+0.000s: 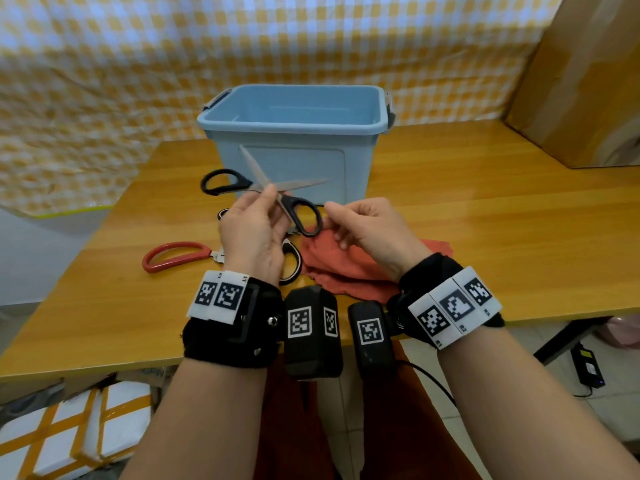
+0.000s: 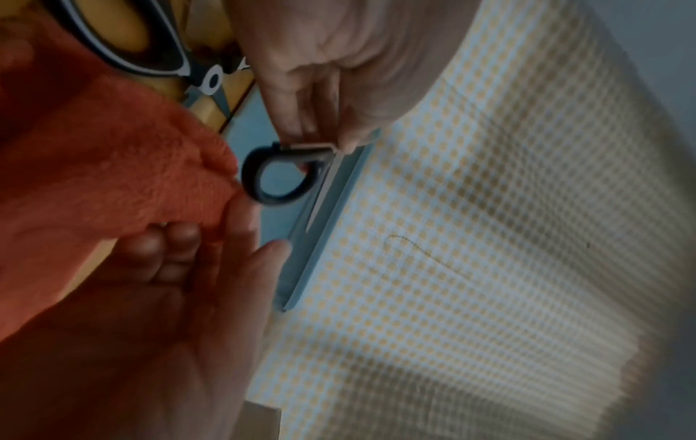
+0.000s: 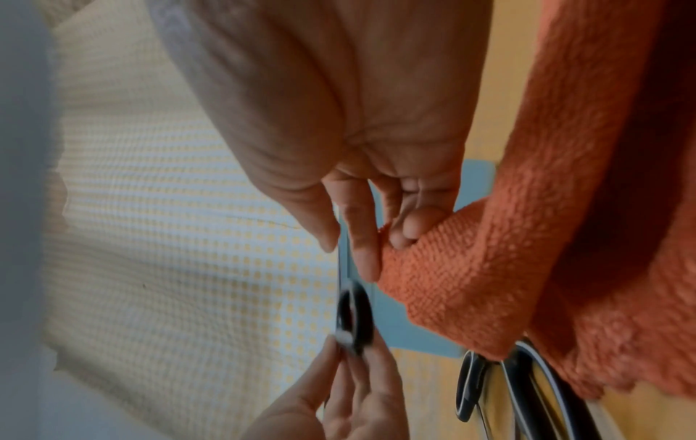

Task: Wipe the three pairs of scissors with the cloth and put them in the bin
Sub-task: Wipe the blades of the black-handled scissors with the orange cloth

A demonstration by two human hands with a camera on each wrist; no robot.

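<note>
My left hand point(image 1: 273, 197) pinches a black-handled pair of scissors point(image 1: 294, 206) near the pivot and holds it in the air in front of the blue bin point(image 1: 294, 128), blades spread. In the left wrist view the left hand point(image 2: 312, 140) grips the scissors point(image 2: 250, 175) just above the handle ring. My right hand point(image 1: 334, 223) pinches a fold of the orange cloth point(image 1: 349, 268), close to the lower handle; the rest of the cloth lies on the table. The right wrist view shows that hand point(image 3: 361, 247) holding the cloth point(image 3: 489, 268). Red-handled scissors point(image 1: 176, 254) and black-and-white-handled scissors point(image 1: 292, 261) lie on the table.
The wooden table point(image 1: 485, 220) has its front edge just under my wrists. A tall cardboard box point(image 1: 588, 81) stands at the back right. A yellow checked sheet point(image 1: 104, 81) hangs behind the bin. White boxes point(image 1: 69, 438) sit on the floor at lower left.
</note>
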